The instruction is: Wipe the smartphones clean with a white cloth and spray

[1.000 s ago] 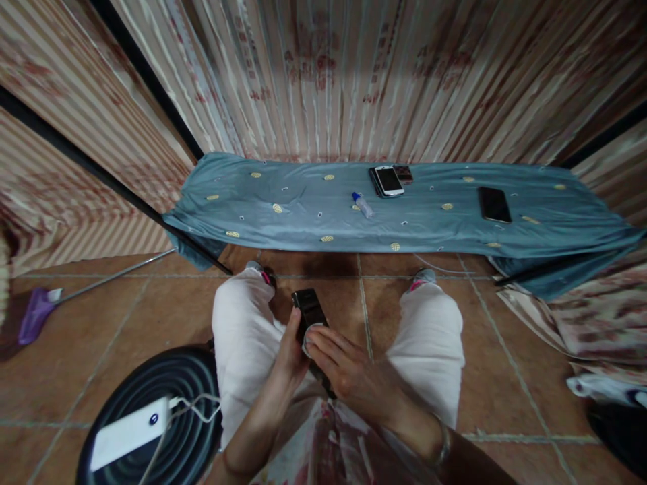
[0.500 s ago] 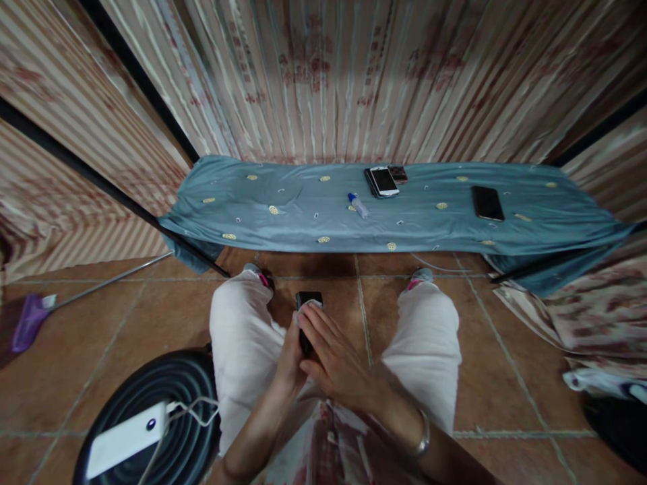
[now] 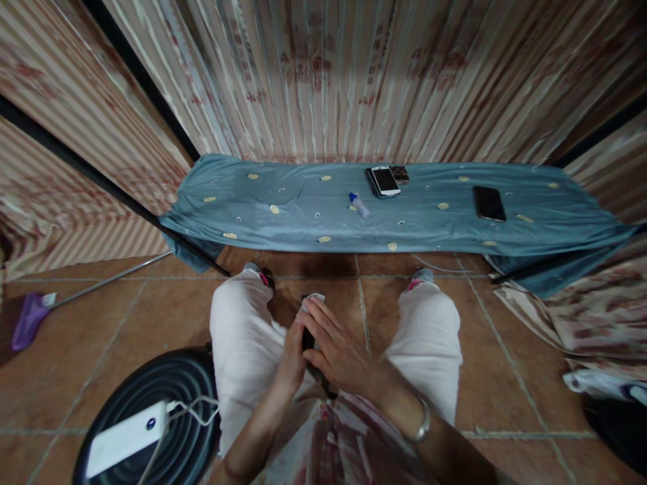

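My left hand [image 3: 292, 353] is closed around a black phone [image 3: 308, 341], held low between my knees. Over the phone lies my right hand [image 3: 337, 347], its fingers pressing a small white wipe [image 3: 316, 298] against the far end. The two hands hide most of the phone. A silver bracelet [image 3: 423, 421] circles my right wrist. Beyond my knees, a small clear bottle with a blue cap [image 3: 360, 205] lies on the blue cloth [image 3: 293, 225] of a long bench.
Stacked phones [image 3: 385, 182] and another dark phone [image 3: 488, 203] rest on the bench. At lower left, a white power bank [image 3: 126, 439] with a cable sits on a round black ridged stool [image 3: 189, 367]. A purple broom [image 3: 31, 320] is on the tiled floor. Striped curtains hang behind.
The phone has shifted slightly towards me and tilted. My right hand and the wipe have moved a little to the right over its far end, covering more of it.
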Tool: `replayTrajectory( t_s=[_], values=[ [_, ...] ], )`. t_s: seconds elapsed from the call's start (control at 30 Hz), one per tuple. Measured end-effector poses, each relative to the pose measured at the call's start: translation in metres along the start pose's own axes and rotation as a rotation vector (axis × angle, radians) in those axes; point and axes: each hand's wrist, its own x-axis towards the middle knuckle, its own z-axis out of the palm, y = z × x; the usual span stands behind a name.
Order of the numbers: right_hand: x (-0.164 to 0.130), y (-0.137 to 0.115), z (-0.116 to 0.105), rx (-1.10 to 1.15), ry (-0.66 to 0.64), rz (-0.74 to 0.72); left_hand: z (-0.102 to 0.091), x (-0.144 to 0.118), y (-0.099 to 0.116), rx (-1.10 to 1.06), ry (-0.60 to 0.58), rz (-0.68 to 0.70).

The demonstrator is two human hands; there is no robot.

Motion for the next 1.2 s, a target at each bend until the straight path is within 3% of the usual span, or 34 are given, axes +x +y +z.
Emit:
replayTrajectory(
  t_s=[0.23, 0.43, 0.8, 1.0, 1.2],
  values=[
    [0.017, 0.014, -0.005, -0.070, 0.070, -0.032, -0.009, 0.000, -0.006, 0.188, -0.149, 0.111],
    [0.013, 0.019, -0.011, 0.040, 0.043, 0.064, -0.024, -0.001, -0.019, 0.489, -0.282, 0.333],
    [0.012, 0.022, -0.019, 0.346, 0.109, 0.240, 0.004, -0.022, 0.008, 0.428, -0.185, 0.208],
    [0.007, 0.021, -0.019, 0.552, 0.174, 0.404, 0.014, -0.025, 0.024, 0.409, -0.270, 0.270],
    [0.006, 0.011, -0.005, 0.826, 0.319, 0.598, 0.014, -0.021, 0.022, 0.457, -0.182, 0.332]
  ],
)
